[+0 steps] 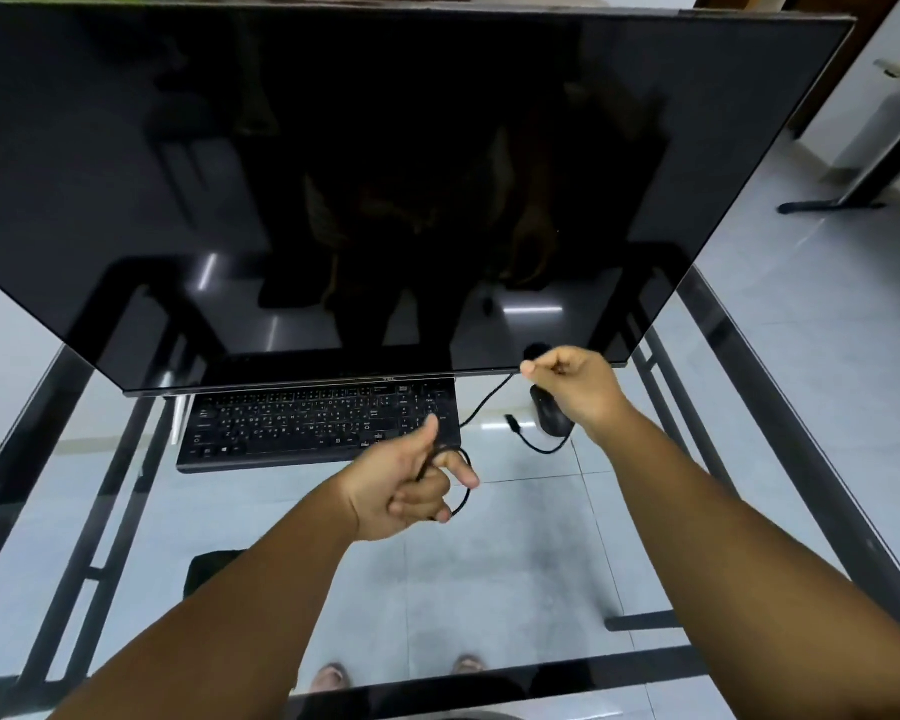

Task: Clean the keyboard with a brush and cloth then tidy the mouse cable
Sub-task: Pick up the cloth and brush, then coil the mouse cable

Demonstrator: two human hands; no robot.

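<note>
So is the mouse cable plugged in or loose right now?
Loose: the USB plug lies free on the glass desk beside the mouse.

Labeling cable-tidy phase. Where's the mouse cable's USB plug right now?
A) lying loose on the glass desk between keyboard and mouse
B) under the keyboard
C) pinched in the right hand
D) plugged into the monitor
A: the USB plug lies free on the glass desk, between the keyboard and the mouse, while both hands hold other stretches of the cable.
</note>
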